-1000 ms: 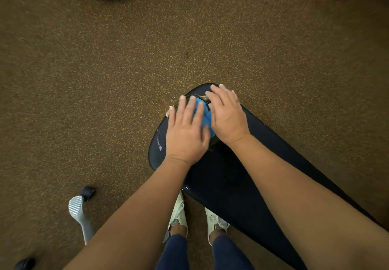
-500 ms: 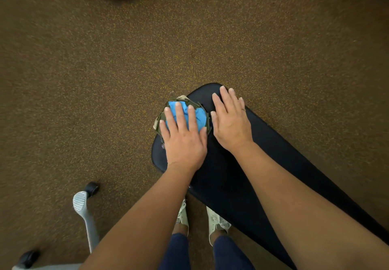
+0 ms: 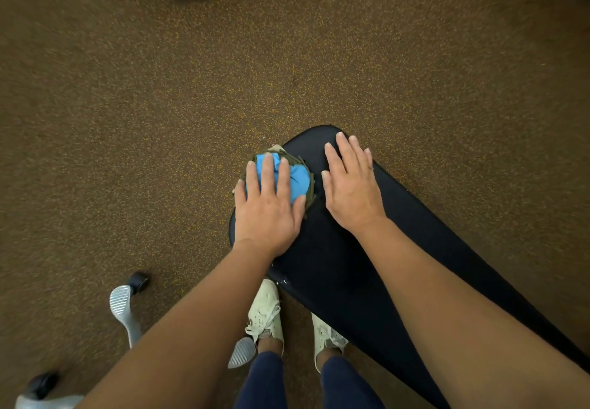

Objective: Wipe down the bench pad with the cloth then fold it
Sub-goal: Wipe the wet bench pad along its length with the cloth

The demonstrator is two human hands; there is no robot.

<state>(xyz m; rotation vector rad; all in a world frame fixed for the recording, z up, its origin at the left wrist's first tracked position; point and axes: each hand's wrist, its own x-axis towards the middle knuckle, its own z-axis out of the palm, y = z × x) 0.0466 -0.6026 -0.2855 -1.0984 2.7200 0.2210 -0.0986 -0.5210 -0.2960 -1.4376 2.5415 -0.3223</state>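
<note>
The bench pad [image 3: 351, 265] is covered in a dark, smooth material like vinyl, with a dull sheen and a few pale specks near its edge. The cloth [image 3: 298, 178] is soft blue fabric, bunched and creased, edged with olive-green, frayed-looking strips. The floor [image 3: 159, 121] is brown, matt and grainy, flecked with yellow. A silvery metal chair leg [image 3: 123, 309] has a ribbed end, and its caster [image 3: 138, 281] looks like black plastic. The shoes [image 3: 266, 313] are pale woven fabric with laces; the trousers [image 3: 265, 383] are matt navy cloth.

Dim warm even light, soft shadow beneath the pad [image 3: 335, 265], floor [image 3: 159, 121] beyond it slightly blurred, far corners dark, wide-angle stretch
</note>
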